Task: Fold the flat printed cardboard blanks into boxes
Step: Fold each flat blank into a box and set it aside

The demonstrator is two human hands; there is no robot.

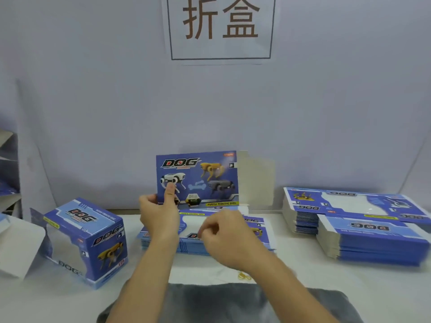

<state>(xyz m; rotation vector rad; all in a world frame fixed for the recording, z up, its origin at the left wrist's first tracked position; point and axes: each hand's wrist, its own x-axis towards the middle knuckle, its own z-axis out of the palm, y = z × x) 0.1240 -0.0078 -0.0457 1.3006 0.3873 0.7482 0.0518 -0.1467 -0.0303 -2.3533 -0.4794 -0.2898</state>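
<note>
The counter [303,264] is carrying a big stack of flat blanks [363,229] off to the right, a finished DOG box [93,238] on the left, and a smaller pile of blanks [261,234] dead centre. The blank being folded [198,178] is standing upright at the back of that centre pile, printed panel facing the camera. The left hand [158,213] is pinching its lower left corner, thumb pressing on the front, so that grip is tight but tiny. The right hand [224,231] is hovering loosely curled over the pile, holding nothing I can see. My guess is the one-corner hold is letting the panel flop or crease off its score line, and the right hand could be dragging extra blanks off the pile.
</note>
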